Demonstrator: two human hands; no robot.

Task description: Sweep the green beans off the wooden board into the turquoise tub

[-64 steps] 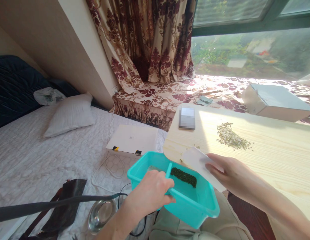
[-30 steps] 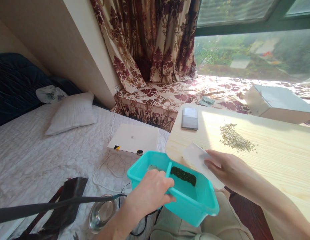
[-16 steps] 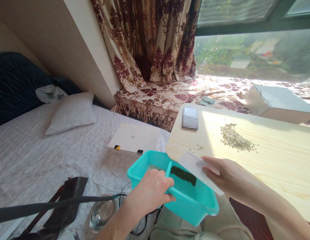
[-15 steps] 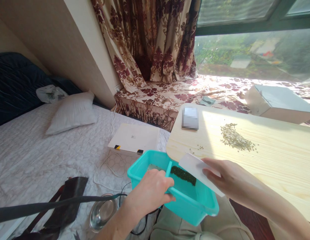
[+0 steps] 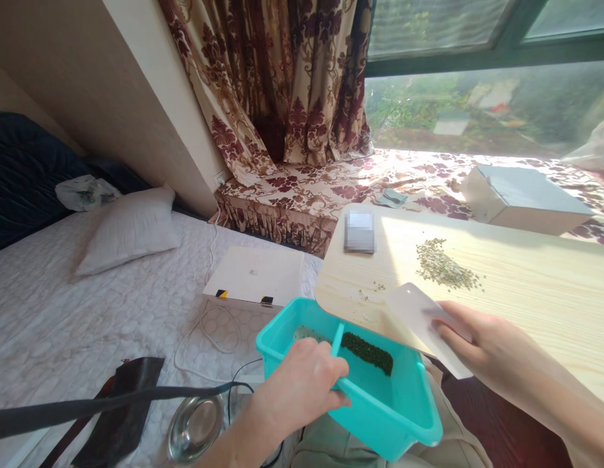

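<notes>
My left hand (image 5: 309, 374) is closed on the near rim of a turquoise plastic bin (image 5: 370, 413), by its divider. Dark green beans or seeds (image 5: 367, 351) lie in the bin's right compartment; paler material (image 5: 306, 335) shows in the left one, partly hidden by my hand. In my right hand (image 5: 470, 335) is a flat white plastic scraper (image 5: 423, 318), tilted over the table's near edge, just right of the bin. Beyond it, a pile of light greenish grains (image 5: 445, 266) is spread on the wooden table (image 5: 536, 292), with a few strays (image 5: 378, 286) to the left.
A small pixelated item (image 5: 359, 232) lies at the table's far left corner. On the bed are a flat white box (image 5: 255, 274), a metal bowl (image 5: 197, 426), a dark leather bag (image 5: 123, 406) and cables. A larger white box (image 5: 528, 198) sits on the window ledge.
My right hand has moved the scraper from over the bin to the right, above the table's edge. The bin has shifted slightly right and down in view, still gripped by my left hand.
</notes>
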